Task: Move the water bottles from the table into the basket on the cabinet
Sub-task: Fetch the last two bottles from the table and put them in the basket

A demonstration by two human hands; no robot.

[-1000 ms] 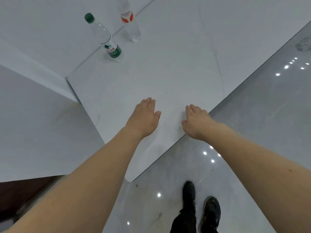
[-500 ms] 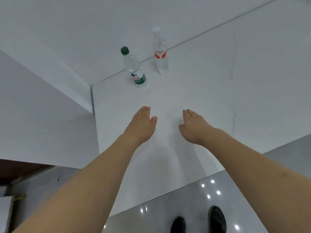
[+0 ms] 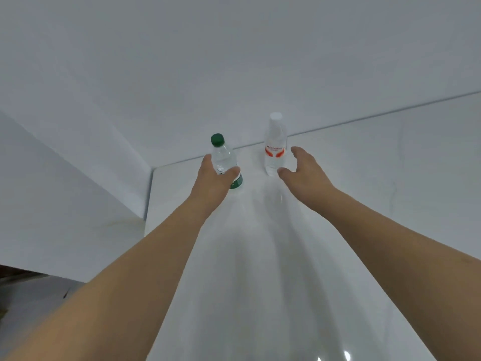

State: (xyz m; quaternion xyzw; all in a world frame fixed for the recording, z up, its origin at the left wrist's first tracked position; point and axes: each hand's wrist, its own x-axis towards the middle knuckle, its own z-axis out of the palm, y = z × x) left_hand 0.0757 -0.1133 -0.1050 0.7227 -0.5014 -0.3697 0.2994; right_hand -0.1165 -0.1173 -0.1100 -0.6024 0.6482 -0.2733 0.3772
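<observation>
Two clear water bottles stand upright at the far corner of the white table (image 3: 338,230). The green-capped bottle (image 3: 221,155) with a green label is on the left; my left hand (image 3: 214,181) is wrapped around its lower body, thumb on one side and fingers on the other. The white-capped bottle (image 3: 274,144) with a red label stands to its right. My right hand (image 3: 302,170) is spread beside it, fingers apart, thumb close to its base, not closed on it. No basket or cabinet is in view.
White walls meet behind the bottles at the table's back edge. A white ledge (image 3: 65,204) runs along the table's left side. Dark floor (image 3: 26,295) shows at the lower left.
Both hands have reached forward from the near part of the table to the bottles. My left hand has closed around the green-capped bottle; my right hand has opened beside the white-capped one.
</observation>
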